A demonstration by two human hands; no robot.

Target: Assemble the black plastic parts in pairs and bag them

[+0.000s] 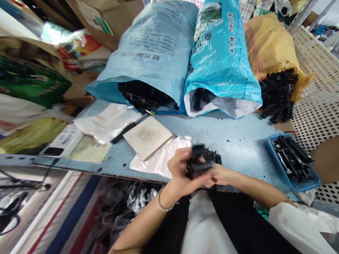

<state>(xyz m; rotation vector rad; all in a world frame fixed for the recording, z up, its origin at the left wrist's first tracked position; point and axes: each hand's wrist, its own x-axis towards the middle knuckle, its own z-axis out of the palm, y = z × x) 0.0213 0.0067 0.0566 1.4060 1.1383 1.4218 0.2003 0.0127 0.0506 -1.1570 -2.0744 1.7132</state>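
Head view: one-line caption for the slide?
Left hand and right hand hold a black plastic part over a blue workbench with a basket of similar parts.

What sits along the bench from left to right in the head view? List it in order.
white box → square pale board → left hand → black plastic part → right hand → blue basket

hands [182, 169] above blue workbench [238, 148], path rightward to blue basket [299, 187], plastic sheet [159, 158] left, blue woven sacks [219, 60] ahead
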